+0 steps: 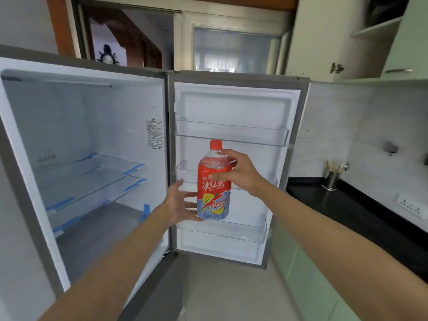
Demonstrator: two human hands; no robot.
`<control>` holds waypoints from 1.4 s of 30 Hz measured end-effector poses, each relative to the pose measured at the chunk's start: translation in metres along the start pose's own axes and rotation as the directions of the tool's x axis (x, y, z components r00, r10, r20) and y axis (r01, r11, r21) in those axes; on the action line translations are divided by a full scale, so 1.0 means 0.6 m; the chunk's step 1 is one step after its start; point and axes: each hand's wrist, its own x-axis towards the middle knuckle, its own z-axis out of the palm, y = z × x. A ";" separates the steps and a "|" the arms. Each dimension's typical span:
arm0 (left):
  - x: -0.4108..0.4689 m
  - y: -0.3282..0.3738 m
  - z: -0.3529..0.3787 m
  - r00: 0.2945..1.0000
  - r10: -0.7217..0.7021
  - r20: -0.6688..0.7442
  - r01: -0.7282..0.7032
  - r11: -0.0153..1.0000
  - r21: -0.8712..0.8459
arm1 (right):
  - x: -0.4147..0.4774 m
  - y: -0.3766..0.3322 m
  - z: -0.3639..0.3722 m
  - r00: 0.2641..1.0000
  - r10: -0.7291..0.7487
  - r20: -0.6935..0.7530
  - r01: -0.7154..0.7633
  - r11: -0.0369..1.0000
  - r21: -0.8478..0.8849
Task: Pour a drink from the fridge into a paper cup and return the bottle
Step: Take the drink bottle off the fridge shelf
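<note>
**Ice-tea bottle held upright before the open fridge door**

The bottle (214, 193) is held in the air by both hands. Its lower side is cupped by the left hand (183, 202), fingers spread and fairly straight against the base. Its shoulder is gripped by the right hand (240, 172), thumb and fingers curled round it. A red cap (215, 144) is seen on a clear neck. Below it is a red label with white characters and "Ice Tea", which turns pale blue with lemon drawings lower down. The bottle is positioned in front of the open fridge door (231, 103), above its lowest shelf (243, 230). Glass shelves (92, 172) are seen further left, inside the fridge (92, 112)
</note>
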 end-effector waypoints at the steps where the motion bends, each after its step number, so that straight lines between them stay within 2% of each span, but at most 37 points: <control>1: 0.004 -0.009 0.018 1.000 -0.009 0.020 0.009 1.000 0.012 | -0.010 0.004 -0.018 1.000 0.011 -0.019 -0.011 1.000 -0.013; 16: 0.004 -0.160 0.283 0.954 -0.120 0.275 0.090 0.989 0.118 | -0.198 0.051 -0.268 0.959 0.114 -0.259 -0.147 0.983 -0.114; 23: -0.033 -0.240 0.410 0.893 -0.211 0.397 0.156 0.973 0.168 | -0.310 0.058 -0.382 0.918 0.133 -0.374 -0.198 0.970 -0.140; 32: -0.090 -0.399 0.572 0.822 -0.297 0.486 0.209 0.951 0.228 | -0.523 0.052 -0.522 0.842 0.179 -0.509 -0.298 0.941 -0.162; 42: -0.237 -0.584 0.727 0.741 -0.407 0.534 0.221 0.899 0.378 | -0.795 0.034 -0.651 0.736 0.228 -0.637 -0.388 0.913 -0.122</control>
